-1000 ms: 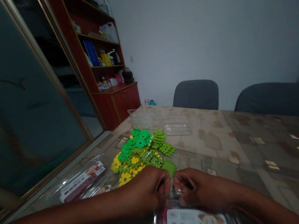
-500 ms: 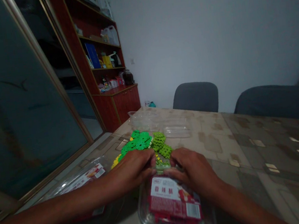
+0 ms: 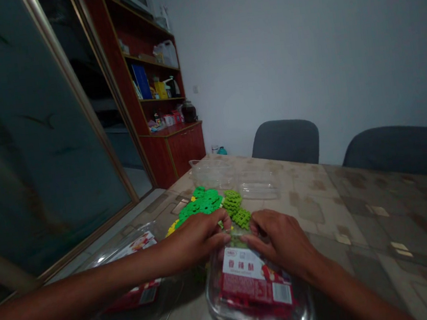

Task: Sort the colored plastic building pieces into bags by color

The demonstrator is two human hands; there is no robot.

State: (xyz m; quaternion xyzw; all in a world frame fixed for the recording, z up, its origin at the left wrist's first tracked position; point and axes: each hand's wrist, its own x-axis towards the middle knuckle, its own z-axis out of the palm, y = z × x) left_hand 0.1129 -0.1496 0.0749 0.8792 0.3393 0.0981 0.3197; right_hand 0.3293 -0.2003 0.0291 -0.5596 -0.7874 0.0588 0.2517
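Observation:
A clear plastic box with a red and white label (image 3: 256, 286) lies on the table in front of me. My left hand (image 3: 197, 236) grips its far left edge with bent fingers. My right hand (image 3: 282, 239) holds the far right edge, fingers on the lid. Just beyond both hands lies a pile of green and yellow toy pieces (image 3: 213, 206); my left hand covers part of it.
A second clear box with a red label (image 3: 132, 261) lies to the left. Two empty clear containers (image 3: 257, 186) sit behind the pile. Two grey chairs (image 3: 284, 141) stand at the far table edge. A red cabinet (image 3: 161, 109) and a glass door (image 3: 30, 145) are on the left.
The labelled box has slid away from me toward the pile, and both hands moved forward with it. The hands went from fists pressed together to a spread grip on its far edge.

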